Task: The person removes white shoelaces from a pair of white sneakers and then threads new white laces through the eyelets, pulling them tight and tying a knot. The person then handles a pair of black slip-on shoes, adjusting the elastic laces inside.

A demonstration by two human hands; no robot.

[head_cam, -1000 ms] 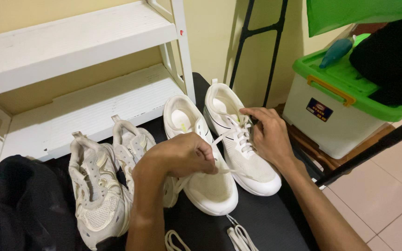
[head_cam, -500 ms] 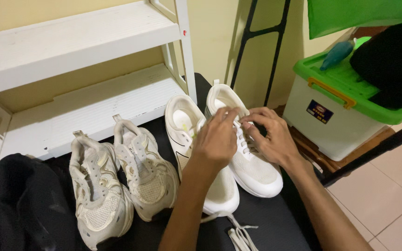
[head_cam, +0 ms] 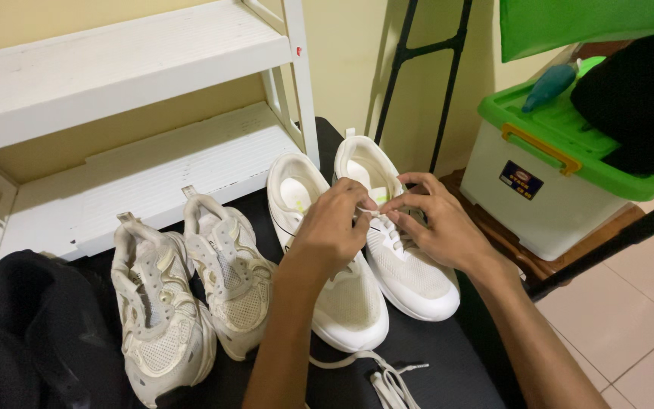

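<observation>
Two bare hands thread a white lace into a white sneaker on a dark mat.

The left hand [head_cam: 334, 227] and right hand [head_cam: 437, 227] both pinch the lace [head_cam: 369, 212] over the right-hand sneaker [head_cam: 403, 254], whose upper eyelets appear laced. Its partner sneaker [head_cam: 334, 295], just beside it, looks unlaced; a loose lace [head_cam: 387, 379] lies at its toe. A worn cream pair [head_cam: 191, 288] sits to the left.

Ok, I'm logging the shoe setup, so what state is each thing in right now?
Left hand: pinching a lace.
Right hand: pinching the same lace, over the right white shoe.
Left white shoe: upright, partly covered by the left hand.
Worn cream pair: upright, side by side.
Loose lace: lying on the black mat.
Storage box: lid on.
</observation>
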